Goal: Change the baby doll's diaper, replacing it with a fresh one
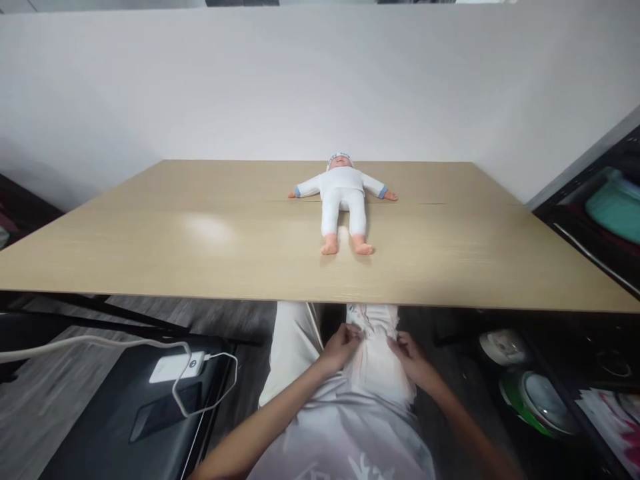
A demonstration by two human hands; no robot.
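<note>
A white, gathered diaper with faint print rests on my lap below the table's front edge. Its left side is pinched in the fingers of my left hand, and my right hand grips its right side. The far end of it reaches the table edge. On the table a baby doll in a white suit with blue cuffs and a printed headband lies on its back. Its arms are spread, and its bare feet point toward me.
The light wooden table stands against a white wall. To my left, a black stool carries a white power bank with a cable and a dark phone. Dark shelves with containers stand on the right.
</note>
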